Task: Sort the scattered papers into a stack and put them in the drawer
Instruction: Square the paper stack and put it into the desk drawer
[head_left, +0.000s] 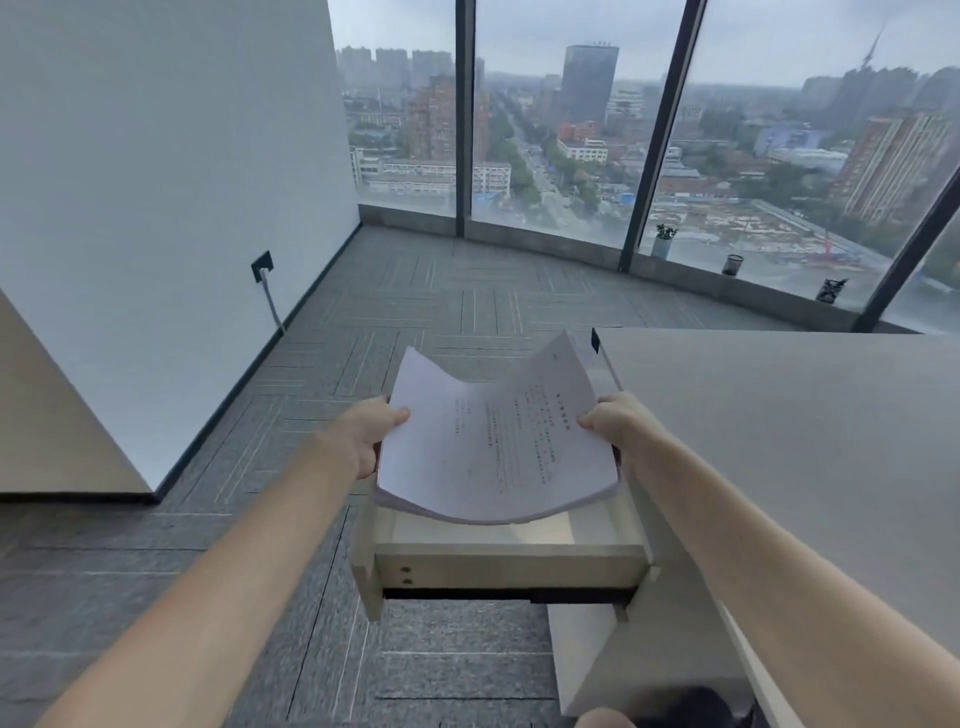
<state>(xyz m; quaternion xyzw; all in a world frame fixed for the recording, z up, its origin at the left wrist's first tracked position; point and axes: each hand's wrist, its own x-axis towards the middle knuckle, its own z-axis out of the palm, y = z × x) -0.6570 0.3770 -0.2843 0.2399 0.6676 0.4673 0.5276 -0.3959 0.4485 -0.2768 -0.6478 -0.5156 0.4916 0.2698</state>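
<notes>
Both forearms reach out from the bottom of the view toward the drawer, which stands pulled open from under the bench. Directly above the drawer hangs the stack of papers, held off its floor and not yet touching it. The left hand pinches the stack's left edge, thumb on top and fingers curled beneath; the right hand grips the right edge the same way, its thumb on the printed top sheet. Each hand is closed on paper, with nothing else held.

Between the two grips the stack sags into a shallow trough, its far corners curling up. Its long axis looks to run away from the person, roughly along the drawer's depth, and the near edge of the sheets overhangs just behind the drawer's near wall. Both hands sit about level with each other, one over each side wall of the drawer, so neither is clearly nearer.

My reading is that the sorting is done and the placing is the step in hand. What it turns on is the straight drop: the papers lie above the cavity, so they need lowering flat, with the sagging middle probably landing first.
</notes>
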